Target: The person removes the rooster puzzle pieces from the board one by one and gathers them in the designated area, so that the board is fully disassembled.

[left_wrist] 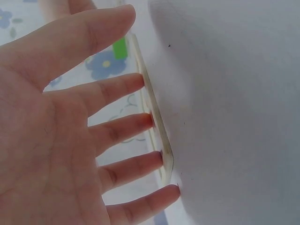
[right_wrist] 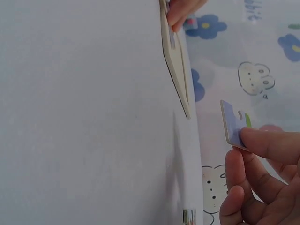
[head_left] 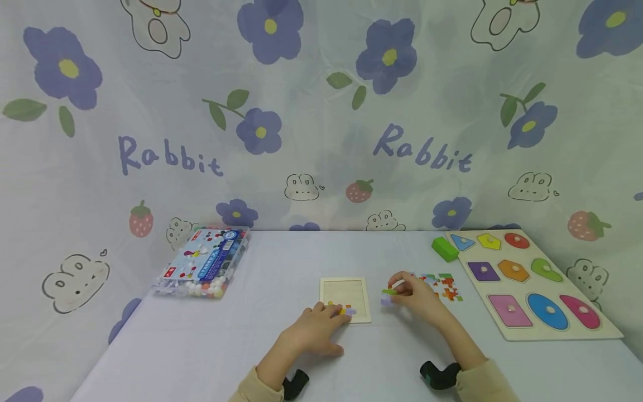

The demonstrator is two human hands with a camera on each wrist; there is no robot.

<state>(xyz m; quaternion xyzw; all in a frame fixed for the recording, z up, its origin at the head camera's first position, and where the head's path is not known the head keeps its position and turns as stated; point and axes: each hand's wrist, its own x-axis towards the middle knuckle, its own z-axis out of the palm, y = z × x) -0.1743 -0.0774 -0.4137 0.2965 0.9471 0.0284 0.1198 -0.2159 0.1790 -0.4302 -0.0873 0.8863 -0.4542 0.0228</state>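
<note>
A shallow wooden puzzle tray (head_left: 368, 304) lies flat in the middle of the table. Along its near edge sit a few jigsaw pieces (head_left: 348, 310) in yellow, orange and lilac, partly covered by fingers. My left hand (head_left: 315, 328) rests over that near edge, its fingers spread and fairly straight, their tips touching the tray and pieces. To the right of the tray, my right hand (head_left: 417, 297) pinches a lilac and green jigsaw piece (right_wrist: 230, 123) between thumb and fingers, raised off the table. Behind that hand lie several loose, colourful jigsaw pieces (head_left: 444, 285), partly hidden.
A shape board (head_left: 509, 332) with knobbed pieces lies at the right, with a green block (head_left: 445, 249) beside its far corner. On the far left stands a clear plastic box (head_left: 206, 262) with beads inside. A printed curtain (head_left: 321, 123) hangs behind the table.
</note>
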